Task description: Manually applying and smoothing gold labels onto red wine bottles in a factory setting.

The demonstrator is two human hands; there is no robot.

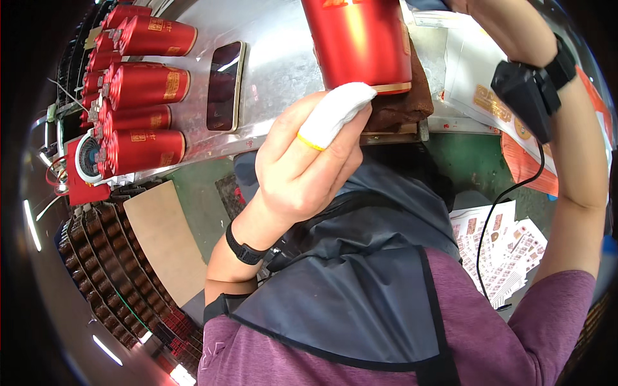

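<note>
A large red metallic canister with a gold rim lies on a brown cloth pad, its top end cut off by the upper edge. My left hand is closed at its near end. One finger wears a white cloth finger cover with a yellow hem and touches the canister beside the gold rim; the other fingers are bent together. At the top edge, right of the canister, only a bit of my right hand shows. Its fingers are out of sight, close to a dark blue piece of material.
Several similar red canisters stand in a group along the table's left. Between them and my work lies a phone. White printed sheets cover the right side. Label sheets lie lower right; brown cardboard is lower left.
</note>
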